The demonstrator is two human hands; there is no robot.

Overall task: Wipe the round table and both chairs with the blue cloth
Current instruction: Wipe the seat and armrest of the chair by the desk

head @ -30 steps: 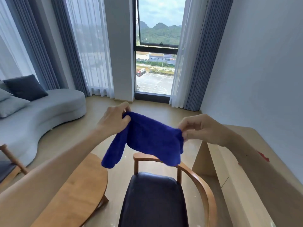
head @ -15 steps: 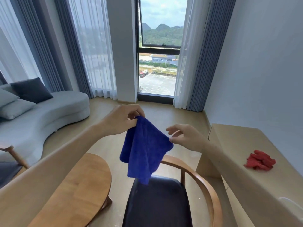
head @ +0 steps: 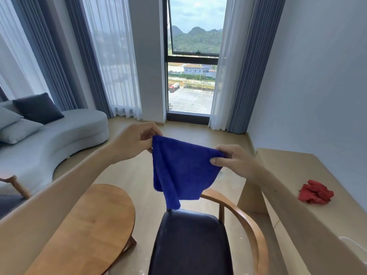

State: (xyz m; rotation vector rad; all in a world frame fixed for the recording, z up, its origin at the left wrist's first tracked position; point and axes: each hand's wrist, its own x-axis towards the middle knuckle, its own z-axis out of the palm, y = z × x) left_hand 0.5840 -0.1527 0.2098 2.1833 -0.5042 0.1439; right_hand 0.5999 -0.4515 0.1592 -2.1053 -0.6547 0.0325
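The blue cloth [head: 182,171] hangs spread in the air between my hands, above the near chair. My left hand [head: 135,139] pinches its top left corner. My right hand [head: 232,161] pinches its top right corner. Below the cloth stands a wooden armchair [head: 252,229] with a dark seat [head: 190,243] and a curved back rail. The round wooden table [head: 93,231] lies at the lower left, partly behind my left forearm. A second chair [head: 15,187] shows only a wooden arm and a bit of dark seat at the far left edge.
A long light wooden desk [head: 288,175] runs along the right wall with a crumpled red cloth [head: 315,192] on it. A grey curved sofa [head: 59,137] with cushions stands at the left. Curtains and a tall window [head: 190,76] fill the far wall.
Half a second ago only my left hand held the cloth, which hung folded. My right hand has now taken the other corner and the cloth is drawn out between both hands.
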